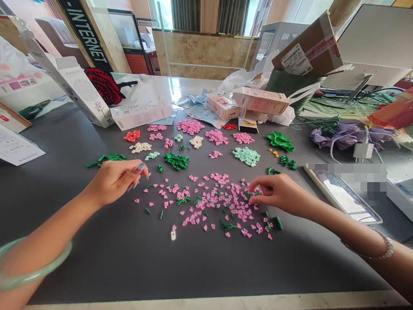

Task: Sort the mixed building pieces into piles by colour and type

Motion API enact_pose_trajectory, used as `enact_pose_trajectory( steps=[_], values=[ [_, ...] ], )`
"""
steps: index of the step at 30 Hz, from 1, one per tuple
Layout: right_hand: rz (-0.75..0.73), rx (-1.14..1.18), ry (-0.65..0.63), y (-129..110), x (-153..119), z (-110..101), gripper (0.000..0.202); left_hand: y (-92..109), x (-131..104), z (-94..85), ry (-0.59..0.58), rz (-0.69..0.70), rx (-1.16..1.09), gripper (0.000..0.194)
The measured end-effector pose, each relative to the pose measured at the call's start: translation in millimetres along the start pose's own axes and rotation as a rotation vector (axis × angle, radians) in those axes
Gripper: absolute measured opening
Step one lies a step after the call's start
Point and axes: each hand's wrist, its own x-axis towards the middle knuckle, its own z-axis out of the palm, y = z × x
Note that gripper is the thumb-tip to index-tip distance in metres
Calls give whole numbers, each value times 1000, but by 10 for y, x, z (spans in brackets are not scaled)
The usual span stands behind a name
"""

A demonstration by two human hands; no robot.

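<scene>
Small pink pieces (211,199) lie loosely scattered over the dark table (129,258), mixed with green ones (183,200). At the scatter's right side, my right hand (272,193) has its thumb and index fingertips close together at some pink and green pieces; what is between them is too small to tell. My left hand (120,178) hovers at the scatter's left, fingers curled against the thumb, and anything inside is hidden. Behind are sorted piles: dark green (176,161), mint (246,156), pink (189,126), cream (140,147) and red (131,136).
A tablet (342,193) lies to the right, near purple flowers (351,133) and a white charger (364,150). Along the back are pink boxes (261,100), a cardboard box (308,47) and plastic bags. A tall white box (84,92) stands back left.
</scene>
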Motion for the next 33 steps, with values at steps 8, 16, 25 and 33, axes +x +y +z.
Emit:
enact_pose_trajectory(
  steps=[8,16,25,33],
  values=[
    [-100,-174,8,10,35,58,20,12,-6,-5,-12,-2,9,44],
    [-80,-119,36,-32,38,47,17,3,-4,-8,-21,14,14,44],
    [258,1096,-258,-28,55,10,14,10,-15,-10,-18,20,9,44],
    [238,1218,-151,17,30,-34,14,11,-16,-11,-16,25,7,43]
  ],
)
